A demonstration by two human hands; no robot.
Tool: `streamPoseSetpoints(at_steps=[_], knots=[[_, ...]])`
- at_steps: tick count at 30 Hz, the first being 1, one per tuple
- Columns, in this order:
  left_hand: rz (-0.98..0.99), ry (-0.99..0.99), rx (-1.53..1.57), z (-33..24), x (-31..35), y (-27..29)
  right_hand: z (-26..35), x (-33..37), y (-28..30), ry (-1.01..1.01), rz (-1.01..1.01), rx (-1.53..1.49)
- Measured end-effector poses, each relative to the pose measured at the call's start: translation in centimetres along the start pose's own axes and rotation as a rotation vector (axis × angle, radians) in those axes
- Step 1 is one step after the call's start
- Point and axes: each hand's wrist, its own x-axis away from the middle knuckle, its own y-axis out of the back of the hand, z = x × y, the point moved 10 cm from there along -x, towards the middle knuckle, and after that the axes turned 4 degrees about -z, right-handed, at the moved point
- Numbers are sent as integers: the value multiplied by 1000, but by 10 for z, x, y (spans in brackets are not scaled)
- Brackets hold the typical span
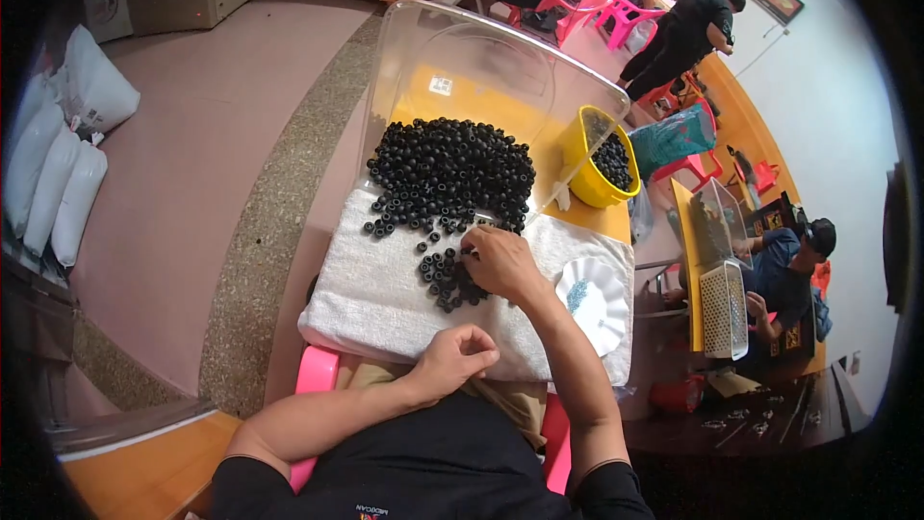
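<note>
Small round black pieces with a hole through them, like beads, lie in a large heap [452,164]. Nearer to me, a smaller cluster of the same pieces [443,279] sits on a white towel [361,279]. My right hand [502,263] reaches over this cluster, fingers curled down, with a black bead at the fingertips. My left hand [454,358] hovers at the towel's near side, thumb and fingertips pinched together; anything between them is too small to make out. Right of my right hand, a white scalloped dish [603,313] holds tiny blue-green bits.
The large heap lies in a clear plastic bin [500,43] tilted toward me. Beside it stands a yellow tub [575,149] of black pieces. White sacks [82,197] lean at the left. Other people [784,270] sit or stand at tables to the right and back.
</note>
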Motion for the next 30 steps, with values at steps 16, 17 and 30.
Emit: streamPoseSetpoints(at_steps=[16,17,30], knots=[[-103,56,411,-6,0,9,17,131,31,133,-233,-839],[-81,43,378,-4,-1,8,20,135,31,132,-238,-839],[17,47,288,-1,-1,2,5,150,19,5,-228,-851]])
